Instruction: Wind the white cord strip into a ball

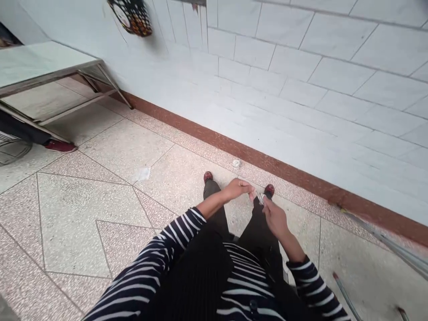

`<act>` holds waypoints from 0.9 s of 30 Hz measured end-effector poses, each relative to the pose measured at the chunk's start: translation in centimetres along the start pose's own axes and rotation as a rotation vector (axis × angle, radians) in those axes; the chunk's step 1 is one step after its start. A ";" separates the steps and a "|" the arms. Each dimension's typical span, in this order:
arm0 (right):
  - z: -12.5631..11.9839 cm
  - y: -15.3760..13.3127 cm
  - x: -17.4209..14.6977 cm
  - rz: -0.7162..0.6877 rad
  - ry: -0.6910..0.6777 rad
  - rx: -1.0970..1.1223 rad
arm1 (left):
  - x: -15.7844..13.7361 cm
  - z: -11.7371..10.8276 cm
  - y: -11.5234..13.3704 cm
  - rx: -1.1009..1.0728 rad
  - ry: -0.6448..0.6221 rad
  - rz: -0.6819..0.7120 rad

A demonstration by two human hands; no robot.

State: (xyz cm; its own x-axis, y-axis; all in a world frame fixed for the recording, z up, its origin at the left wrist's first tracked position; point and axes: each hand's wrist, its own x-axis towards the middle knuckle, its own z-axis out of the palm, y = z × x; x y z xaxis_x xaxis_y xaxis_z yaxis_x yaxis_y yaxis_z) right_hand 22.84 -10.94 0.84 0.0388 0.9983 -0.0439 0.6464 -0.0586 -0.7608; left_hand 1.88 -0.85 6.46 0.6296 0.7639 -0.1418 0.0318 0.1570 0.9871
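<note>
My left hand (236,190) is closed in a pinch, its fingertips at one side of a small white stringy bundle (261,197). From the other side my right hand (276,217) grips this bundle between thumb and fingers. It looks like thin white string, though it is too small to be sure. Both hands are close together above my lap, in front of my knees. On the floor by the wall, beyond my feet, lies a small round white thing (236,163) that resembles a ball of string.
A metal-framed table (50,60) stands at the left, with another person's red shoe (61,146) beneath its edge. A white scrap (143,174) lies on the floor. Metal poles (388,240) lie at the right. A patterned bag (132,17) hangs on the wall.
</note>
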 end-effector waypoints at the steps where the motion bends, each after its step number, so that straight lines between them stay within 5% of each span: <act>1: -0.2 -0.3 0.0 -0.006 -0.022 0.023 | 0.4 -0.2 0.2 0.024 0.005 0.007; 9: 0.0 -5.5 -1.8 -0.041 -0.334 0.400 | 3.4 -2.4 -1.9 0.280 -0.047 -0.037; 15: -0.3 -6.2 -1.4 0.040 -0.324 0.598 | 4.1 -3.2 -3.4 0.464 -0.132 -0.097; 18: -0.3 -6.0 -0.8 0.118 -0.256 0.676 | 3.8 -3.2 -2.9 0.705 0.026 -0.039; 22: -0.9 -6.0 -0.5 0.208 -0.190 0.746 | 1.3 -1.6 -3.3 0.790 0.257 0.237; 27: -0.9 -6.7 -0.8 0.252 -0.242 0.789 | -2.2 2.4 -5.8 0.493 0.116 0.254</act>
State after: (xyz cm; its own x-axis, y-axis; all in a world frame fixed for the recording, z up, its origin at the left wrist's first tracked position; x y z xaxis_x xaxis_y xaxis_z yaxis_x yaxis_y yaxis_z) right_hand 19.15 -11.33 6.52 -0.1111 0.9336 -0.3406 -0.0820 -0.3502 -0.9331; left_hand 2.17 -4.91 1.26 0.5765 0.8075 0.1251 0.2664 -0.3304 0.9055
